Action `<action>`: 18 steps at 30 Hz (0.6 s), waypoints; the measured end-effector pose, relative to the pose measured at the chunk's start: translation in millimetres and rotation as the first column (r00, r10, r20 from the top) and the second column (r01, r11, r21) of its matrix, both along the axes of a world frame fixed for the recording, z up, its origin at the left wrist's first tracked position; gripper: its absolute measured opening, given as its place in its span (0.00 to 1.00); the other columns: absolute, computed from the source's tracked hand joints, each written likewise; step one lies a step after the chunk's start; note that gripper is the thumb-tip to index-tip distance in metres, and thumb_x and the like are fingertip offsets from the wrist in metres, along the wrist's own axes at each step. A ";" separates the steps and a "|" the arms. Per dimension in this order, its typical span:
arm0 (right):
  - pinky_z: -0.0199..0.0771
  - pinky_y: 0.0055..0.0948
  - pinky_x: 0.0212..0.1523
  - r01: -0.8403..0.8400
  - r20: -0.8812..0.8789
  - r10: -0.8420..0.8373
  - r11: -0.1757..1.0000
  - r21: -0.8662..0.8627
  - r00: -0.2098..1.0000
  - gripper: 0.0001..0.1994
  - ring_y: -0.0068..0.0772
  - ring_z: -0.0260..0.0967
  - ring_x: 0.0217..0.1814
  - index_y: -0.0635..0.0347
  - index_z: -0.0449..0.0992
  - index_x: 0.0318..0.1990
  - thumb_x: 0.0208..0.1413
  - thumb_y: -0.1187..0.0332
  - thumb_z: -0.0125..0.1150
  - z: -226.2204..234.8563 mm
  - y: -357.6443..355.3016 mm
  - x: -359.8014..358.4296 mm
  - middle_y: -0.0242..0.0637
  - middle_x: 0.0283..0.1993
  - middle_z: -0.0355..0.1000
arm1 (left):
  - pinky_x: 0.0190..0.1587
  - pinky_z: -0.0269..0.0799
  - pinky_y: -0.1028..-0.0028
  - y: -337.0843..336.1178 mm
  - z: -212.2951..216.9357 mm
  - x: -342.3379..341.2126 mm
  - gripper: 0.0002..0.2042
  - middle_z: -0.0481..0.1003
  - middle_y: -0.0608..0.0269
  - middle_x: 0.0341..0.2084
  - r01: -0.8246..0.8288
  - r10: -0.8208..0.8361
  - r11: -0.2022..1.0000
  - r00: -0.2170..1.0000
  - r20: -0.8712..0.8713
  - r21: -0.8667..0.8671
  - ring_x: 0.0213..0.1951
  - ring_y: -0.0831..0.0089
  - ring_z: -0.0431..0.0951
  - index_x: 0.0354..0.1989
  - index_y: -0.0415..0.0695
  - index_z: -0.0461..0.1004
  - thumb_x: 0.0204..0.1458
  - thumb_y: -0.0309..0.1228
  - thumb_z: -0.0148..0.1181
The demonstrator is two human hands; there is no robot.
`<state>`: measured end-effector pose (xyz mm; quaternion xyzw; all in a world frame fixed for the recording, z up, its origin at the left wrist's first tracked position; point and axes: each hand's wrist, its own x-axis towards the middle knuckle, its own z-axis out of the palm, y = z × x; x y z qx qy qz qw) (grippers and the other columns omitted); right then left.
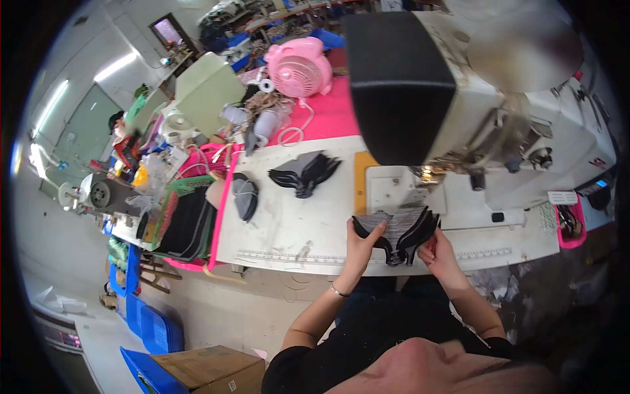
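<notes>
Both my hands hold a stack of grey and black fabric pieces [398, 230] over the front edge of the white sewing table, below the sewing machine head [459, 118]. My left hand [364, 246] is closed on the stack's left side, thumb on top. On its right side my right hand [441, 253] grips the edge, its fingers partly behind the pieces. The layers bend into a V, folding down at the middle. Farther left on the table lies a similar spread stack [304, 173]. A smaller dark bundle [245, 197], apparently tied round, lies beside it.
A green basket [211, 226] with dark pieces stands left of the table. Behind are a pink fan [300, 67], thread cones [266, 123] and clutter on a pink surface. Blue bins [157, 328] and a cardboard box [210, 368] stand on the floor at lower left. A pink tray [572, 230] hangs at right.
</notes>
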<state>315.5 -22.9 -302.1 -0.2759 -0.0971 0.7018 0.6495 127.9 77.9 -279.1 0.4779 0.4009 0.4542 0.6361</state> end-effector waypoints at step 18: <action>0.57 0.14 0.22 0.141 0.896 -0.267 0.963 0.231 0.355 0.10 0.10 0.57 0.22 0.63 0.72 0.47 0.59 0.72 0.53 82.2 -21.6 -7.2 0.28 0.37 0.75 | 0.44 0.63 0.65 14.8 27.5 20.3 0.20 0.69 0.57 0.36 0.449 0.340 0.563 0.640 -0.689 0.694 0.41 0.61 0.69 0.39 0.39 0.74 0.41 0.39 0.69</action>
